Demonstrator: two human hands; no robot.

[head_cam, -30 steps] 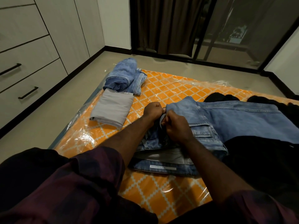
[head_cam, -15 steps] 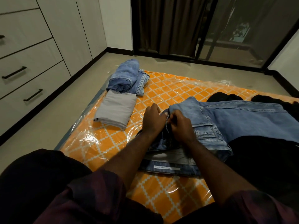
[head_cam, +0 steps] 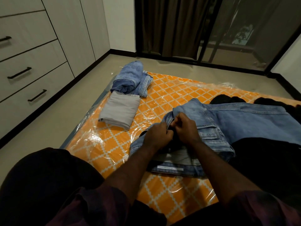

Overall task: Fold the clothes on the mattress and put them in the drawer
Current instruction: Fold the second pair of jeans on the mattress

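Observation:
Light blue jeans (head_cam: pixel 244 118) lie spread across the orange patterned mattress (head_cam: pixel 175 93), waistband toward me. My left hand (head_cam: pixel 156 136) and my right hand (head_cam: pixel 187 129) meet at the fly of the jeans, both with fingers curled and pinching the denim there. A folded grey garment (head_cam: pixel 119 110) lies at the mattress's left edge. Behind it sits a rolled blue denim piece (head_cam: pixel 128 77) on another folded pair of jeans (head_cam: pixel 145 84). Dark clothes (head_cam: pixel 228 99) lie behind and beside the jeans on the right.
White drawers with black handles (head_cam: pixel 19 72) stand closed along the left wall. Bare floor (head_cam: pixel 53 118) separates them from the mattress. Dark curtains and a glass door (head_cam: pixel 211 30) are at the back. My dark-clad knee (head_cam: pixel 40 176) fills the lower left.
Both hands have shifted a little toward me along the jeans' fly and stay pinched on the denim. The camera has tilted slightly, showing more of the drawers.

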